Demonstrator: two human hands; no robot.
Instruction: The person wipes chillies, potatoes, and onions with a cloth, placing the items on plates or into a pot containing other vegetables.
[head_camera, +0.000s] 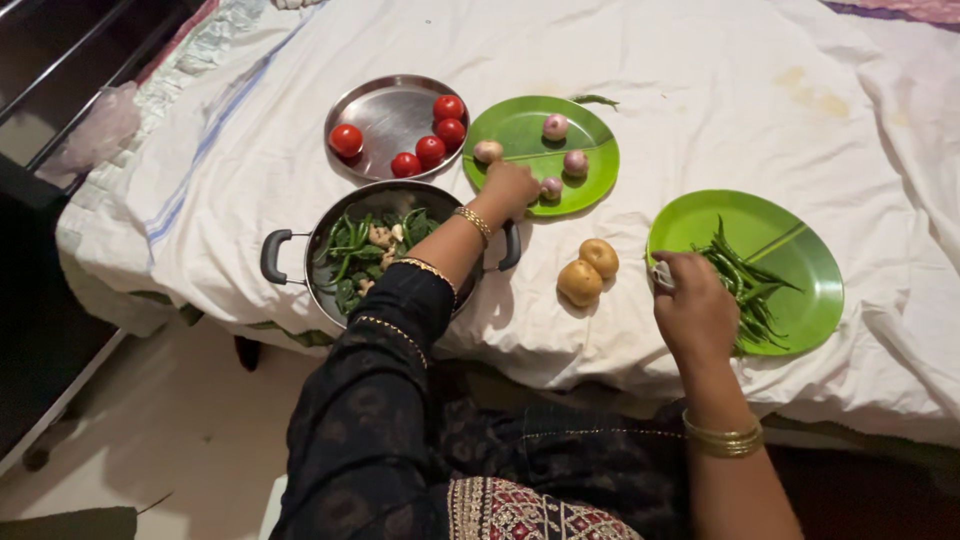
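My left hand (510, 187) reached over the pan (385, 250) of green vegetables to the green plate (520, 130), fingers curled together near a small onion (551, 188); whether they gripped it I couldn't tell. My right hand (695, 305) rested on the second green plate (800, 260), fingers closed beside the green chillies (750, 285).

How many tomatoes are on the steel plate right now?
5 tomatoes: one at the steel plate's left edge, four clustered right. None appear hidden.
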